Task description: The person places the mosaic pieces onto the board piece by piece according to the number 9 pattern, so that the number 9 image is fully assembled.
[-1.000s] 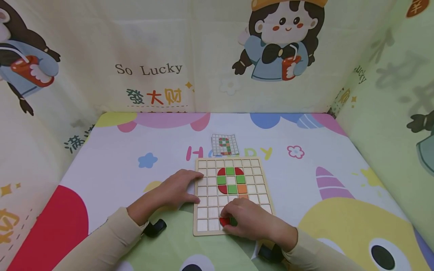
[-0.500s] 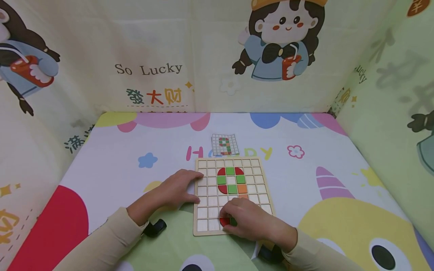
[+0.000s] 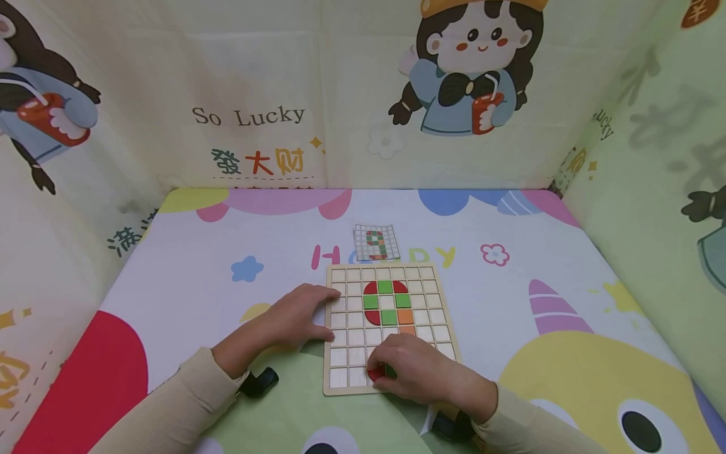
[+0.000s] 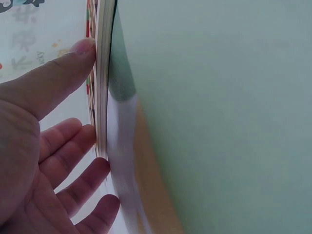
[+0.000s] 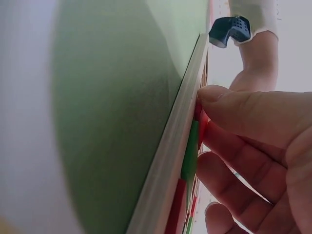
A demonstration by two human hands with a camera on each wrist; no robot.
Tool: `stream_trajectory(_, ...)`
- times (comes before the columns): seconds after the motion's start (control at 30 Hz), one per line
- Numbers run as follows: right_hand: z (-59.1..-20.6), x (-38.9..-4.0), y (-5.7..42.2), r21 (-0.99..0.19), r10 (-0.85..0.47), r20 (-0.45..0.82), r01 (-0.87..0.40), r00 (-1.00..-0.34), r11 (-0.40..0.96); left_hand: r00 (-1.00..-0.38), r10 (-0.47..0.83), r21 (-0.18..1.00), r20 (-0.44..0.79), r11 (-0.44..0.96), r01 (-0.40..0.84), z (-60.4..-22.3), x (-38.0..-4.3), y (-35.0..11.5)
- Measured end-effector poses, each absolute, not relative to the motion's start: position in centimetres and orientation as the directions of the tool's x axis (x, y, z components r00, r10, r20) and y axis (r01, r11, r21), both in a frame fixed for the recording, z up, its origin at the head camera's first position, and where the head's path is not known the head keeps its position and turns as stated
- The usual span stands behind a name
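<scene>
A square wooden grid board (image 3: pixel 339 391) lies before me, holding red, green and orange tiles. My left hand (image 3: pixel 295 315) rests at its left edge, thumb and fingers spread; the left wrist view shows the thumb (image 4: pixel 73 61) and fingertips at the board's side. At the front row my right hand (image 3: pixel 420 369) pinches a red tile (image 3: pixel 374 375) between thumb and fingers. Beside it sits a green tile (image 5: pixel 190 151), partly covered by the hand in the head view. Farther up the grid, red corner tiles and green tiles form a ring, with an orange tile (image 3: pixel 405 316) at its lower right.
A small printed card (image 3: pixel 377 243) with a gridded figure 9 lies just behind the board. The tablecloth (image 3: pixel 476 302) carries cartoon prints. Printed fabric walls (image 3: pixel 351 75) stand at the back and both sides.
The fingers of my right hand have shifted very slightly over the red tile, covering a little more of it. My left hand and the board have stayed put.
</scene>
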State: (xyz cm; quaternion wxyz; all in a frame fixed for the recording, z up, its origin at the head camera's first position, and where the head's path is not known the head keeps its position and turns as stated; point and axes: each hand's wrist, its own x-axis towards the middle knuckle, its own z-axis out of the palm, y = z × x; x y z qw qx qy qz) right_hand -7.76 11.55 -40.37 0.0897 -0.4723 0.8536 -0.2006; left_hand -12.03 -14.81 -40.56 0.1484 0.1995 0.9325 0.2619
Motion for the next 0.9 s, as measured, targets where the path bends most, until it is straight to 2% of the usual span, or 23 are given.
stream_trajectory(0.37, -40.14, -7.74, 11.55, -0.434, -0.832, 0.032, -0.758, -0.553, 0.487, -0.879, 0.443, 0.548, -0.177, 0.786, 0.286, -40.6, -12.02, -14.79)
stream_trajectory(0.9, -40.25, -7.91, 11.68, -0.418, -0.85, 0.083, -0.792, -0.521, 0.444, -0.877, 0.445, 0.546, -0.183, 0.788, 0.286, -40.52, -12.08, -14.79)
